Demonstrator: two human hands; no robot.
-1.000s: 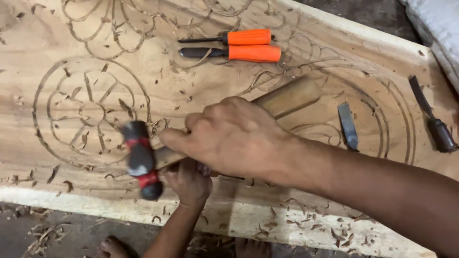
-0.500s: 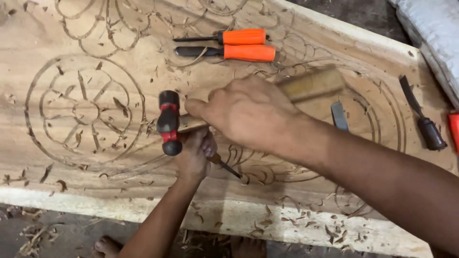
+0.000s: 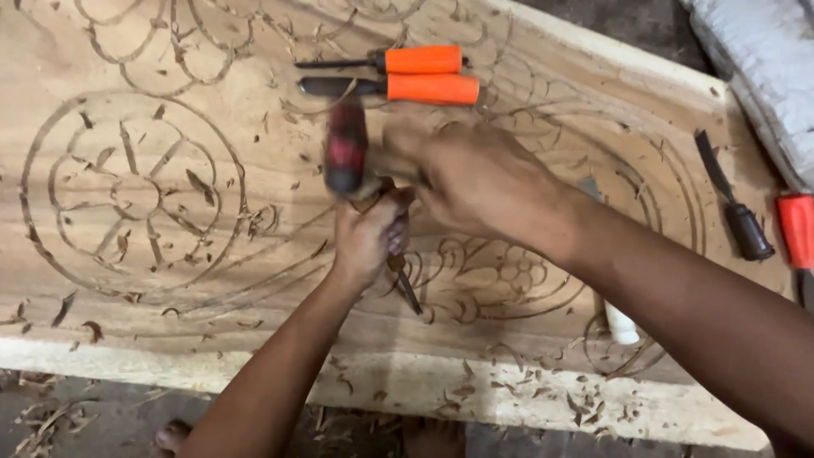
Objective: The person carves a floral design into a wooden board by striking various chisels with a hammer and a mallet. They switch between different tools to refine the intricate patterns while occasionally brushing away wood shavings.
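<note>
The blurred mallet (image 3: 348, 153) has swung up, right hand (image 3: 483, 182) clenched around its hidden handle.

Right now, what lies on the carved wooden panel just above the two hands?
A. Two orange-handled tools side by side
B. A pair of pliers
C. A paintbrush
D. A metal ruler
A: two orange-handled tools lie side by side on the carved panel, just above the right hand and left hand.

Two chisels (image 3: 398, 75) on plank (image 3: 153, 280) behind hands; two more tools (image 3: 763, 225) at plank's right edge.
</note>
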